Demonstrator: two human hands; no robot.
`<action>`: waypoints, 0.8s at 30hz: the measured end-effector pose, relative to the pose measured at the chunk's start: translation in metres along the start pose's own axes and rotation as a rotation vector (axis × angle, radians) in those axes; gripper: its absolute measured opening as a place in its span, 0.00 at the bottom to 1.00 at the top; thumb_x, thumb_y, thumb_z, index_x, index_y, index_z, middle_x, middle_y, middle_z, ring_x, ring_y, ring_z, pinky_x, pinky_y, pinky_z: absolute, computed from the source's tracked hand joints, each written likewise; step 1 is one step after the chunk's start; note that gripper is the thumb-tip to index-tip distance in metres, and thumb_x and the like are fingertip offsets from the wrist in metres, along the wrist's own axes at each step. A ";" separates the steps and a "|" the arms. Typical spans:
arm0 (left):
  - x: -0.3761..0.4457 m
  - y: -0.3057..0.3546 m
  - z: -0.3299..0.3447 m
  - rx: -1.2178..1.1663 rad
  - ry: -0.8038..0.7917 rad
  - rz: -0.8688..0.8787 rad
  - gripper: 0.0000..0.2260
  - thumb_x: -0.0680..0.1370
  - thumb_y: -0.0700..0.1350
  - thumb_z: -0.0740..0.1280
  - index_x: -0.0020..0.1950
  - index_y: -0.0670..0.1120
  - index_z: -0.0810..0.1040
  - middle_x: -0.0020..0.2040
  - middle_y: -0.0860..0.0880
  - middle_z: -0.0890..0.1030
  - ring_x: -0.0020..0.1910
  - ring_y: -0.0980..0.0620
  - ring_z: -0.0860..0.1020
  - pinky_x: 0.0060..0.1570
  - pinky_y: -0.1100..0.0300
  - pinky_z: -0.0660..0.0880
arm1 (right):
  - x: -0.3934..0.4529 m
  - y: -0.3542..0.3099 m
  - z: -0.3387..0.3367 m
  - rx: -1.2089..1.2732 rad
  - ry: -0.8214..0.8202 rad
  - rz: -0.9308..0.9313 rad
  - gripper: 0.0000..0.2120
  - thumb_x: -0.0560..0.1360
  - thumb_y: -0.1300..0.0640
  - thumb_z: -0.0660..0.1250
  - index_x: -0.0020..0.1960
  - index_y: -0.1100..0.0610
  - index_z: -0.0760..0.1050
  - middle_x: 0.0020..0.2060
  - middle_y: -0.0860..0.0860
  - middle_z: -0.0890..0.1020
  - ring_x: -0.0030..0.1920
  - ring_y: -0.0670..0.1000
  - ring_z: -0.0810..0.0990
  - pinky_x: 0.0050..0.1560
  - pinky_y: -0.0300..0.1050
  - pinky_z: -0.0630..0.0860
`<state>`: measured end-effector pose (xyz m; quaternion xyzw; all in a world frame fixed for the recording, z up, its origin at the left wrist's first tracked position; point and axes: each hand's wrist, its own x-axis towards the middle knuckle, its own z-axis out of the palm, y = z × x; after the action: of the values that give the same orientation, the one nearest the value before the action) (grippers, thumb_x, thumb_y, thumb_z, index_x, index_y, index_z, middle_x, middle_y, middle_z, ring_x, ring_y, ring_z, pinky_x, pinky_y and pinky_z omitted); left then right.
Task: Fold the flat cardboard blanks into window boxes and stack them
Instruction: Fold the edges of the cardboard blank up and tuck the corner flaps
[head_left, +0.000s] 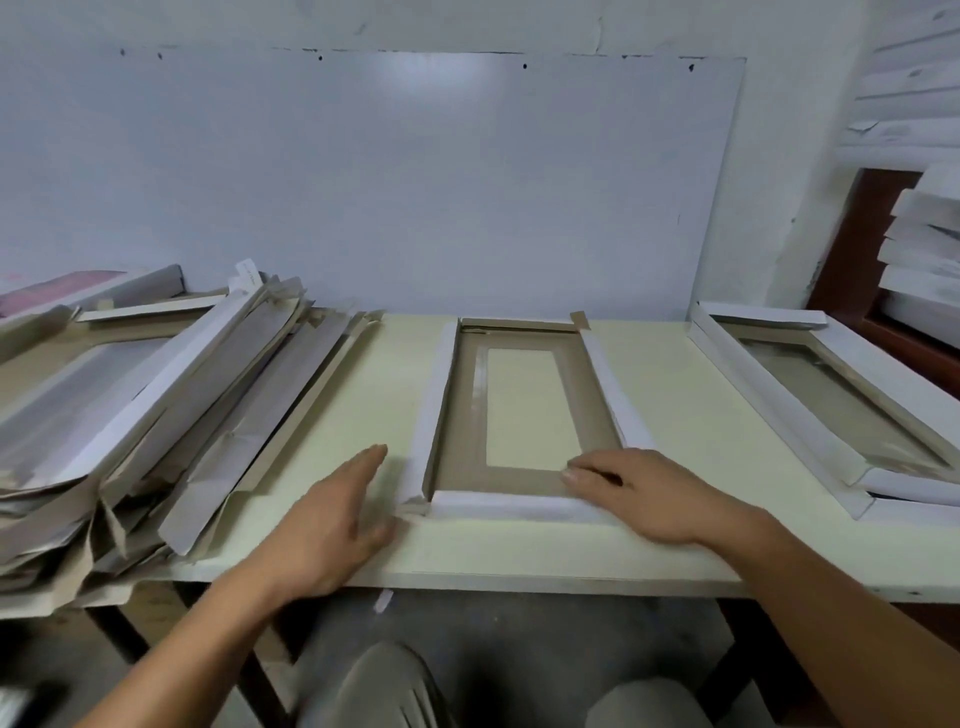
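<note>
Pale worktop (675, 551) against a white wall. Window box (519, 410) lies at centre, sides folded up. Right hand (644, 493) is laid flat-fingered on its near wall; left hand (332, 525) is held open beside its left corner. Flat blanks (171, 410) are piled left.

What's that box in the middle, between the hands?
The middle box is cardboard, brown inside with white walls folded up and a see-through window. It lies flat on the table. The right hand rests on its near wall; the left hand is open beside its left corner.
</note>
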<state>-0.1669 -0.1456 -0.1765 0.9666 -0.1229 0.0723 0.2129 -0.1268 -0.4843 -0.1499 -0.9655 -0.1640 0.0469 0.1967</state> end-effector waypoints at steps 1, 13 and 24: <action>0.001 -0.007 -0.003 -0.018 -0.049 0.009 0.33 0.79 0.50 0.67 0.80 0.49 0.55 0.79 0.54 0.56 0.77 0.56 0.58 0.73 0.67 0.53 | 0.005 -0.008 -0.001 -0.015 -0.073 -0.009 0.41 0.66 0.18 0.44 0.54 0.49 0.75 0.47 0.45 0.81 0.50 0.49 0.79 0.57 0.48 0.72; 0.027 -0.024 0.007 -0.152 -0.122 0.293 0.16 0.79 0.35 0.66 0.63 0.49 0.81 0.69 0.56 0.74 0.67 0.63 0.72 0.67 0.68 0.67 | -0.009 -0.057 0.056 -0.202 0.033 -0.374 0.21 0.80 0.42 0.59 0.73 0.43 0.67 0.55 0.47 0.75 0.57 0.50 0.72 0.56 0.47 0.70; 0.030 -0.009 0.002 -0.326 -0.157 0.188 0.11 0.82 0.48 0.64 0.44 0.45 0.80 0.56 0.59 0.82 0.53 0.55 0.80 0.55 0.58 0.75 | -0.046 -0.065 0.081 -0.292 0.307 -0.504 0.16 0.77 0.43 0.61 0.59 0.48 0.77 0.47 0.45 0.78 0.46 0.49 0.77 0.44 0.46 0.77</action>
<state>-0.1354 -0.1444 -0.1765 0.9063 -0.2390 -0.0047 0.3485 -0.2026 -0.4133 -0.1977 -0.9084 -0.3712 -0.1731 0.0840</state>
